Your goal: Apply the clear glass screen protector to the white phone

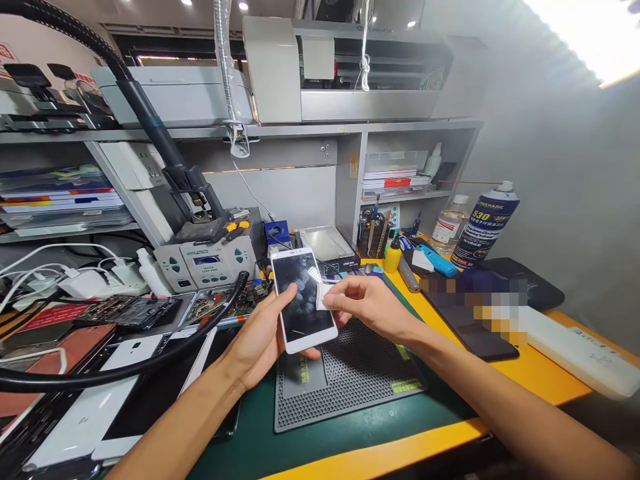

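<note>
A white smartphone [300,323] with a dark, smudged screen is held up in my left hand [265,327]. The thumb presses on the front glass while the other fingers wrap behind the phone. My right hand [363,303] pinches a small white wipe [323,293] against the right side of the screen. Part of that wipe is hidden by the fingers. Below both hands lies a grey perforated mat [350,380] on a green work mat [310,450].
At left are phone parts, a white phone back [95,407] and a black hose [150,377]. Behind stands a soldering station [210,260]. To the right are a yellow bottle [393,256], a spray can [485,227], a clear bottle [447,227] and a dark phone [470,327].
</note>
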`<state>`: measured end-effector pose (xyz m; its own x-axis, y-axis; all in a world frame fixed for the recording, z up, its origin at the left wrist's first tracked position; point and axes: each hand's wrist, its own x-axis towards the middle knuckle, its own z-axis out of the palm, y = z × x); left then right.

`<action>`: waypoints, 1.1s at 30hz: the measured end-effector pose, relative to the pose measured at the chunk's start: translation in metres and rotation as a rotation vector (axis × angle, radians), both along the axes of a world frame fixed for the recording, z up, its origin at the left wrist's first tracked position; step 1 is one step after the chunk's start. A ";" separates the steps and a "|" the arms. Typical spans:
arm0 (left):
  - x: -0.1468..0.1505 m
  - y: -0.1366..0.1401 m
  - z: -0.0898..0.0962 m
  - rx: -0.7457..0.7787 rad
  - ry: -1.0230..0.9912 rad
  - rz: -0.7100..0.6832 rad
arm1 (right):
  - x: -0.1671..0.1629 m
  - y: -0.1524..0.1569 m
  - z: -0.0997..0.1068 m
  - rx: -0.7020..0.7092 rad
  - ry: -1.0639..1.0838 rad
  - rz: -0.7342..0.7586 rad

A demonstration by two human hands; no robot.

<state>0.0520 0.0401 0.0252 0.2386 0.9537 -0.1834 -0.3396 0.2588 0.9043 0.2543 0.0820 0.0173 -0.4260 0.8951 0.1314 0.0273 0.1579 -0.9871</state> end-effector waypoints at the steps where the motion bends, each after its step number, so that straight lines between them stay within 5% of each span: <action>1: 0.000 0.000 0.000 0.010 0.011 0.010 | 0.001 0.000 -0.001 -0.001 0.000 -0.001; 27: 0.004 -0.005 0.001 0.054 -0.017 0.230 | 0.004 -0.007 0.002 -0.239 -0.040 0.188; 33: 0.002 -0.007 -0.006 0.119 -0.034 0.159 | 0.004 -0.009 0.006 -0.096 -0.031 0.087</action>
<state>0.0541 0.0334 0.0196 0.0875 0.9943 -0.0617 -0.3984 0.0917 0.9126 0.2581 0.0734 0.0238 -0.5049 0.8626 0.0321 0.0485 0.0654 -0.9967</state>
